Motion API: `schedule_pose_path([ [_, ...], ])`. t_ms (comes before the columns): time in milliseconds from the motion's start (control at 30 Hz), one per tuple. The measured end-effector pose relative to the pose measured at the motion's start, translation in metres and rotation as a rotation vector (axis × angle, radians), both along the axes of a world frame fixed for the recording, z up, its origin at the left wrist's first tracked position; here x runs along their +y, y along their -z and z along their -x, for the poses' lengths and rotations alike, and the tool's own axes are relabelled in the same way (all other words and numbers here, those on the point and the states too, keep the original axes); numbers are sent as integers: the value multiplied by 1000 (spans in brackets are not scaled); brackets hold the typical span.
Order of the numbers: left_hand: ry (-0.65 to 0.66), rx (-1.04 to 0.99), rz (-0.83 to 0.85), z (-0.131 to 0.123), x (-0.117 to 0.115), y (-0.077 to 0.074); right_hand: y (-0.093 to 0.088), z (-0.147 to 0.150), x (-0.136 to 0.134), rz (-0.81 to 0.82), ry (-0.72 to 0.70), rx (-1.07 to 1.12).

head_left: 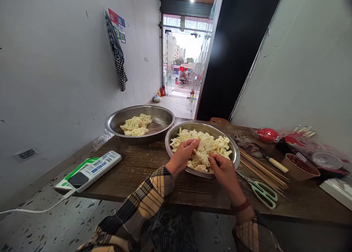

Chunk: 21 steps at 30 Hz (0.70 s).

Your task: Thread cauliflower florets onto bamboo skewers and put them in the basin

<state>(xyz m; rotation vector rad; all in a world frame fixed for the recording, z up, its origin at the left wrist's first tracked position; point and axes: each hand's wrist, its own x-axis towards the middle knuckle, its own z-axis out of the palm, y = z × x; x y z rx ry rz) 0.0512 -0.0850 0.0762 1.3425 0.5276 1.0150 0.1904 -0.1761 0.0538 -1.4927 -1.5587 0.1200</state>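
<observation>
Above the near steel bowl [237, 155], both hands are closed at a pale cauliflower floret [202, 157]. My left hand [183, 155] grips it from the left, thumb and forefinger uppermost. From the right, my right hand [223, 168] pinches at its edge with curled fingers; the fingertips are partly hidden. Loose cauliflower pieces [220, 145] fill the bowl beneath. Farther back on the left, a wider steel basin [112, 124] holds cauliflower on thin skewers [158, 128].
Bamboo skewers [261, 166] lie right of the bowl, beside green-handled scissors [265, 194] and a wooden-handled tool [277, 165]. A paper tub [301, 167] and plastic-wrapped red items [266, 134] stand farther right. A white payment device [90, 171] with a cable sits at the table's left edge.
</observation>
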Motion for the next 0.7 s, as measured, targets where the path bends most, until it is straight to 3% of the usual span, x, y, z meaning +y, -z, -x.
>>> schedule_pose_path([
  [267, 116, -60, 96, 0, 1, 0, 3, 0, 1, 33, -24, -6],
  [467, 36, -252, 233, -3, 3, -3, 0, 2, 1, 28, -49, 7],
  [700, 54, -210, 170, -4, 1, -2, 2, 9, 3, -46, 5, -61],
])
